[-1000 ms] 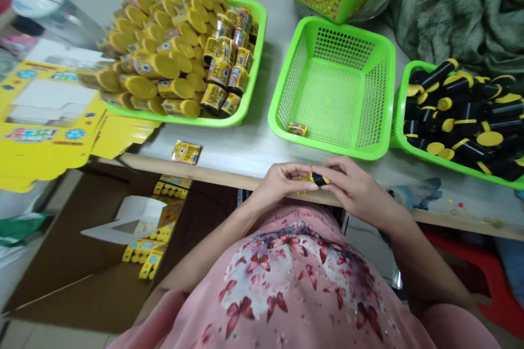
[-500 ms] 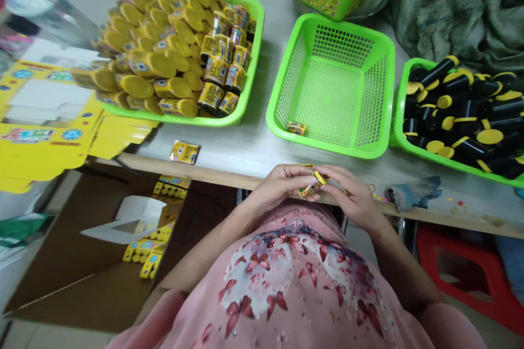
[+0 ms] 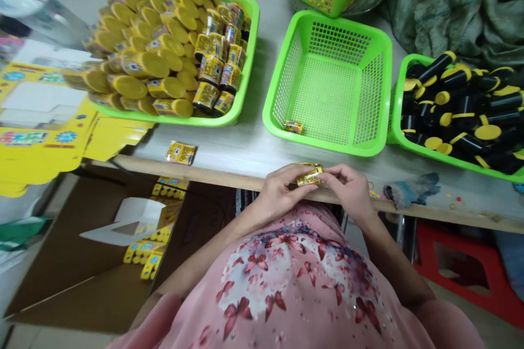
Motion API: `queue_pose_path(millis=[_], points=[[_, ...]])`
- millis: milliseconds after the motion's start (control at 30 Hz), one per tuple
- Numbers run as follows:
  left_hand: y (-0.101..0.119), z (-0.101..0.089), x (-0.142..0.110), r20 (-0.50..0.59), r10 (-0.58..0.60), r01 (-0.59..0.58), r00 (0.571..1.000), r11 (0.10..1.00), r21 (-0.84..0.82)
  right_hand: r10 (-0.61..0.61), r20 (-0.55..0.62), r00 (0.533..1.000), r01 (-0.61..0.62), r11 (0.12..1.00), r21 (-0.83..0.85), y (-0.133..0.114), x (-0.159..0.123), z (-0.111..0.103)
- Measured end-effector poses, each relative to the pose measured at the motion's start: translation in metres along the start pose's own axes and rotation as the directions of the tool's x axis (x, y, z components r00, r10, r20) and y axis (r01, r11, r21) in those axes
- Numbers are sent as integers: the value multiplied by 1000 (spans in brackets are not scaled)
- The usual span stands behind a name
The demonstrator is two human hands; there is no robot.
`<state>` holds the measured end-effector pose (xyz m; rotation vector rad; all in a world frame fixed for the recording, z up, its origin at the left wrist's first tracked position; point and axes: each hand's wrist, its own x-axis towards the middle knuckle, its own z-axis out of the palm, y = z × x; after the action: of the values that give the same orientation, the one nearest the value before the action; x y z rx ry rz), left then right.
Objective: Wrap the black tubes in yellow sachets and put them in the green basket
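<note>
Left hand [image 3: 282, 190] and right hand [image 3: 347, 190] gripping a small yellow-labelled bottle [image 3: 310, 177], green plastic basket [image 3: 327, 143] beyond

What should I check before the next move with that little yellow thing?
1. Left hand and right hand both holding the small yellow-labelled bottle: ok.
2. Its label lying flat: cannot tell, the hands cover part of it.
3. Green mesh basket has room: ok, one small labelled piece lies inside.
4. Loose yellow packet picked up: not ok, it lies on the table.

place: small packing workshop | signs: green plastic baskets [image 3: 327, 92] | yellow-capped bottles [image 3: 462, 103] | flat yellow carton blanks [image 3: 41, 142]
</note>
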<state>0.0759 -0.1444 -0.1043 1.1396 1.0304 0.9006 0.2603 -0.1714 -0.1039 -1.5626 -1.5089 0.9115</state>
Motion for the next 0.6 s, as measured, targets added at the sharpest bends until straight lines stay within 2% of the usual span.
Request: queue_pose_path(millis=[67, 133, 200, 267, 333, 433, 500, 600], points=[[-3, 3, 1, -54, 33, -32, 998, 999, 22, -45, -43, 998, 39, 992, -117, -2, -3, 5], [-5, 7, 4, -99, -25, 17, 995, 996, -87, -173, -86, 981, 144, 951, -272, -4, -7, 12], [-5, 9, 7, -96, -93, 71, 991, 974, -214, -309, -91, 947, 249, 882, -401, -4, -11, 19], [-2, 9, 9, -25, -168, 152, 985, 938, -311, -414, -98, 905, 330, 828, -453, -3, -13, 26], [0, 8, 10, 138, -263, 296, 955, 866, -403, -469, -128, 874, 376, 819, -433, -1, -13, 29], [1, 5, 10, 361, -330, 476, 872, 743, -471, -452, -93, 887, 395, 847, -355, 0, -12, 27], [1, 3, 10, 405, -334, 509, 851, 712, -484, -445, -45, 894, 409, 855, -318, -1, -13, 23], [2, 2, 9, 419, -334, 521, 845, 691, -501, -480, -18, 877, 453, 840, -298, -5, -14, 16]])
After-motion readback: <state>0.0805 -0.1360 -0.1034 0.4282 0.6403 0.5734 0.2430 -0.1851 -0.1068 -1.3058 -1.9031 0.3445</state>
